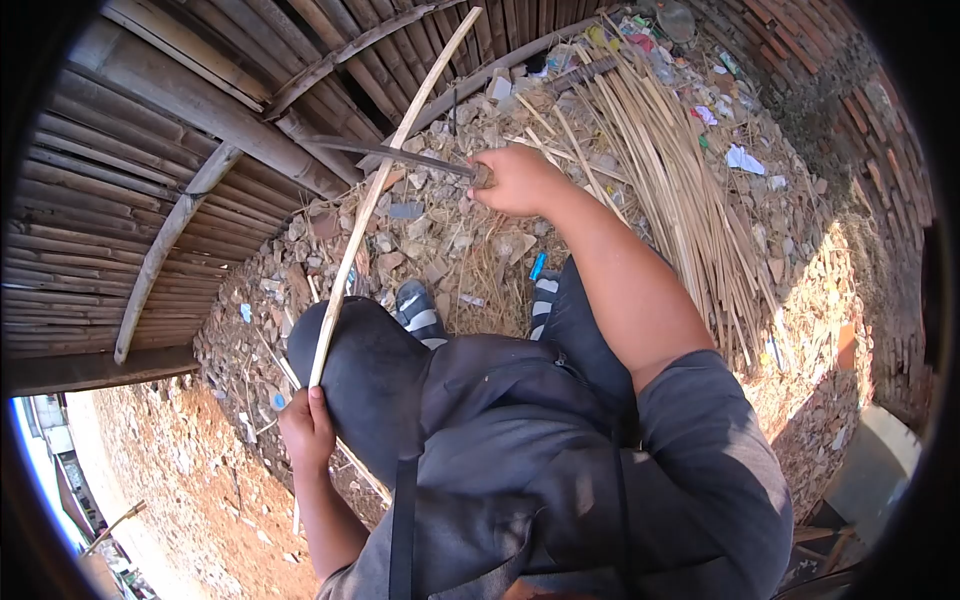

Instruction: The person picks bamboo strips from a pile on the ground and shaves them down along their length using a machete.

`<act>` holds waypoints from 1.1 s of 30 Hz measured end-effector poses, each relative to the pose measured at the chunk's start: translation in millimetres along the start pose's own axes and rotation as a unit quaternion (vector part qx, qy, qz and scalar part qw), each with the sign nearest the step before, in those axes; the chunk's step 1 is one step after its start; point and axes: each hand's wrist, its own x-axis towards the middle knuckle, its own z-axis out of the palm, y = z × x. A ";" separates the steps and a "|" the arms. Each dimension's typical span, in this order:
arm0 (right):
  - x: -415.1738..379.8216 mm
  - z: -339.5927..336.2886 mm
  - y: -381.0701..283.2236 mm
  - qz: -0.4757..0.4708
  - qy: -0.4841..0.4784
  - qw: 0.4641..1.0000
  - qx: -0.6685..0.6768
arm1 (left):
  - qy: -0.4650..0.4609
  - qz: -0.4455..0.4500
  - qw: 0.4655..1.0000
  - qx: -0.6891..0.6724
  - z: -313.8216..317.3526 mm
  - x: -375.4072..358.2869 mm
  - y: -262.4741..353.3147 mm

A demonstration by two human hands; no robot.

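My left hand (306, 428) grips the near end of a long pale bamboo strip (385, 175) that runs up and away over my knee toward the bamboo wall. My right hand (517, 180) is closed on the handle of a dark-bladed knife (390, 153), whose blade points left and meets the strip about midway along it. My dark trousers and striped sandals show below the strip.
A pile of thin split bamboo strips (675, 190) lies on the rubble-strewn ground to the right. A bamboo pole wall (150, 170) fills the left and top. A brick wall (880, 130) stands at far right. Litter and stone fragments (440, 230) cover the ground.
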 end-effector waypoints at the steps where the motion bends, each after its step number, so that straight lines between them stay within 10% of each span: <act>1: 8.2 0.8 10.1 0.021 0.010 1.000 0.008 | 0.001 0.001 1.000 0.002 -1.0 -0.5 2.1; 12: -16.4 13.7 -32.4 -0.112 -0.048 0.991 -0.048 | 0.013 0.019 1.000 0.007 2.1 1.5 1.0; 33: 8.0 -0.7 2.4 -0.003 0.004 1.000 0.029 | 0.006 -0.004 1.000 -0.012 -0.7 0.8 4.0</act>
